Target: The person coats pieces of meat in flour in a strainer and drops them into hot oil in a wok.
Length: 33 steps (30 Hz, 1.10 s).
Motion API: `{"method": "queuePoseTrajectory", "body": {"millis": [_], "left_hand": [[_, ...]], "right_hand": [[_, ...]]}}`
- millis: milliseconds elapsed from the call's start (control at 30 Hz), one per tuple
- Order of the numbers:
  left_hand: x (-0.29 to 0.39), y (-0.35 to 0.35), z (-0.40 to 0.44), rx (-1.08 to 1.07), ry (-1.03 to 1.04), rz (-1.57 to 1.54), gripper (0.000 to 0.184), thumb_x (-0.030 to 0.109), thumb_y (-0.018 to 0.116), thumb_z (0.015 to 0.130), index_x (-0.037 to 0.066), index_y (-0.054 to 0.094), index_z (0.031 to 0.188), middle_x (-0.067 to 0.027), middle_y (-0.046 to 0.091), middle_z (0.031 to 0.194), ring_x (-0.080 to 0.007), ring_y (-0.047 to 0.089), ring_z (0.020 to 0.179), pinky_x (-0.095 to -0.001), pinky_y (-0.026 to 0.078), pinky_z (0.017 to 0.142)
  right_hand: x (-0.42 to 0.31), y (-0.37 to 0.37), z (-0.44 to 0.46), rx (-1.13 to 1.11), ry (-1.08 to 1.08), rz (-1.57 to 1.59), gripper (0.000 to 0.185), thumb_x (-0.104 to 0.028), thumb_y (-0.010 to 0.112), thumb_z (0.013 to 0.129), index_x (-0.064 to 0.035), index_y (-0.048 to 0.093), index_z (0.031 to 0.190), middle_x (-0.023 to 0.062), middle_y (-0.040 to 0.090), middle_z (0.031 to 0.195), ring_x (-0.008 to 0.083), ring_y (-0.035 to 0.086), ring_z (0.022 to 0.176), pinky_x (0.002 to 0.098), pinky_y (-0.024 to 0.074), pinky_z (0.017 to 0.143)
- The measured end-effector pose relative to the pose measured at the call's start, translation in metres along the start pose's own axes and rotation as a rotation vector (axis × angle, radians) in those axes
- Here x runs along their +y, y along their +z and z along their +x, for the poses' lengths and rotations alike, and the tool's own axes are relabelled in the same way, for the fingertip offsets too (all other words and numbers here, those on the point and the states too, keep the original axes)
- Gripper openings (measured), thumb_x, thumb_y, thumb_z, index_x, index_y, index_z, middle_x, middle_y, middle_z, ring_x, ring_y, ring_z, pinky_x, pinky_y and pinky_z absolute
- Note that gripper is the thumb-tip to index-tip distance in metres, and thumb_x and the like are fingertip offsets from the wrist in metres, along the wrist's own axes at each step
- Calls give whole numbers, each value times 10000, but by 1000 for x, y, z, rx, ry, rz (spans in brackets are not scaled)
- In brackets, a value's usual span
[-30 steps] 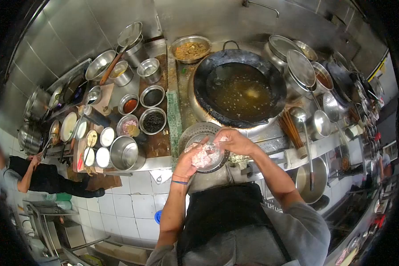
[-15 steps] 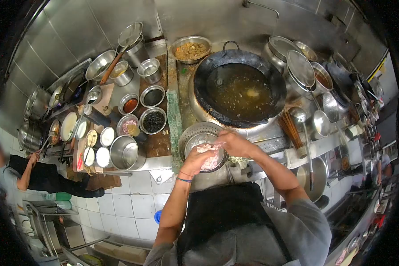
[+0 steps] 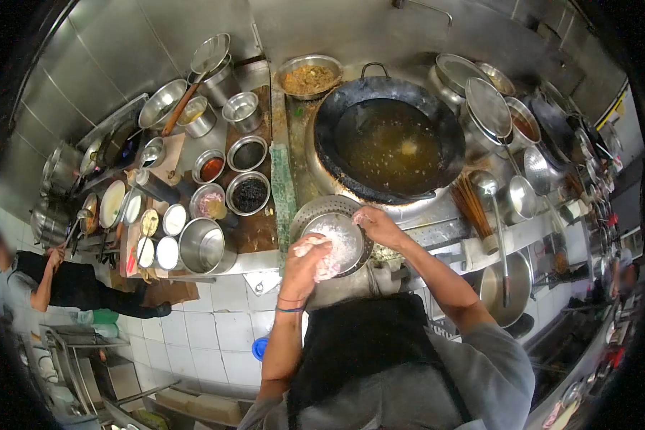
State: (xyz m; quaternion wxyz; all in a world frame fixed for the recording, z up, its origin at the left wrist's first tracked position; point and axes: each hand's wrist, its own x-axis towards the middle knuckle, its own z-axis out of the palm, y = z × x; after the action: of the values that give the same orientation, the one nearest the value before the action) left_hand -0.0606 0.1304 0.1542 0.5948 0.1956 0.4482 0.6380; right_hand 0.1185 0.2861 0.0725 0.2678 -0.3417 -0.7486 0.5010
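My left hand (image 3: 302,271) is curled around a clump of pale pink raw meat (image 3: 327,266), dusted white, over the near-left side of a metal bowl (image 3: 356,247). White powder (image 3: 335,233) coats the inside of that bowl. It sits in a perforated metal colander (image 3: 302,213). My right hand (image 3: 381,228) is at the colander's right rim, its fingers pinched on what looks like a small pink piece of raw meat (image 3: 363,214). Just beyond both hands is a large black wok (image 3: 443,136) holding murky oil (image 3: 390,147) with bits floating in it.
Left of the wok are several metal containers of sauces and ingredients, with an empty pot (image 3: 201,247) nearest. A bamboo brush (image 3: 471,208) and a ladle (image 3: 496,222) lie on the right. Fried food fills a bowl (image 3: 285,72) behind. Another person (image 3: 64,279) stands far left.
My hands have moved apart: the right has drawn up and right to the colander's rim, the left has shifted slightly left with its meat. More of the powdered bowl shows between them.
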Motion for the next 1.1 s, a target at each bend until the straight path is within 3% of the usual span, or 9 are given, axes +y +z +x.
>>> {"method": "queuePoseTrajectory", "body": {"millis": [100, 200, 433, 667, 767, 900, 933, 1033, 1100], "left_hand": [[9, -4, 2, 44, 17, -56, 161, 39, 649, 836, 6, 613, 990, -64, 635, 825, -156, 640, 692, -304, 559, 599], [5, -4, 8, 57, -3, -53, 147, 54, 657, 837, 19, 615, 973, -59, 629, 795, -154, 631, 655, -298, 549, 580], [-8, -5, 5, -11, -117, -81, 132, 88, 660, 845, 10, 636, 949, -64, 644, 838, -153, 641, 702, -299, 549, 602], [-19, -10, 11, 5, -138, -46, 151, 82, 660, 848, 5, 638, 976, -63, 651, 855, -150, 642, 724, -290, 542, 618], [-15, -3, 11, 37, -142, -41, 117, 71, 637, 865, 23, 625, 971, -51, 637, 841, -146, 633, 712, -291, 542, 619], [-15, -3, 13, 75, -125, -109, 117, 48, 627, 861, 37, 616, 977, -43, 630, 842, -147, 633, 716, -302, 551, 629], [-14, -4, 13, 78, -112, -111, 148, 75, 639, 864, 26, 615, 1001, -54, 638, 864, -153, 640, 734, -307, 556, 643], [-15, -12, 12, 69, -89, -143, 226, 127, 645, 874, 2, 608, 1058, -82, 651, 916, -172, 655, 783, -326, 569, 687], [-22, -25, 19, 33, -95, -199, 231, 121, 605, 880, -2, 598, 1075, -92, 649, 930, -187, 658, 810, -345, 574, 720]], "right_hand": [[-11, 1, -4, -111, 366, 573, 169, -172, 532, 966, -33, 619, 1009, 81, 649, 897, 212, 625, 796, 374, 510, 762], [4, 6, 3, -226, 299, 1371, 162, -195, 573, 963, -46, 594, 1022, 83, 630, 916, 177, 621, 780, 369, 533, 733], [-21, 21, -4, -11, 470, 1068, 270, -321, 592, 963, -56, 565, 920, 29, 584, 753, 147, 588, 646, 321, 540, 587], [-36, 24, -5, 15, 461, 708, 612, -644, 451, 933, -139, 425, 588, -44, 351, 512, 105, 291, 390, 296, 275, 384], [-38, 36, -10, 62, 370, 409, 615, -597, 429, 967, -123, 433, 575, -52, 313, 497, 112, 324, 417, 310, 310, 411], [-81, 20, -18, -105, 123, 456, 401, -430, 472, 1006, -56, 504, 864, 14, 467, 753, 118, 488, 679, 284, 407, 604], [-94, 3, -17, -215, 60, 465, 221, -249, 540, 987, -38, 488, 1025, 64, 506, 934, 161, 537, 814, 306, 452, 710], [-109, -48, -3, 69, -432, -265, 156, -111, 584, 919, -12, 564, 1038, 100, 526, 974, 233, 567, 874, 348, 482, 799], [-117, -91, 8, 222, -370, -574, 235, -23, 590, 849, 8, 629, 1079, 197, 593, 1053, 330, 611, 965, 392, 491, 877]]}}
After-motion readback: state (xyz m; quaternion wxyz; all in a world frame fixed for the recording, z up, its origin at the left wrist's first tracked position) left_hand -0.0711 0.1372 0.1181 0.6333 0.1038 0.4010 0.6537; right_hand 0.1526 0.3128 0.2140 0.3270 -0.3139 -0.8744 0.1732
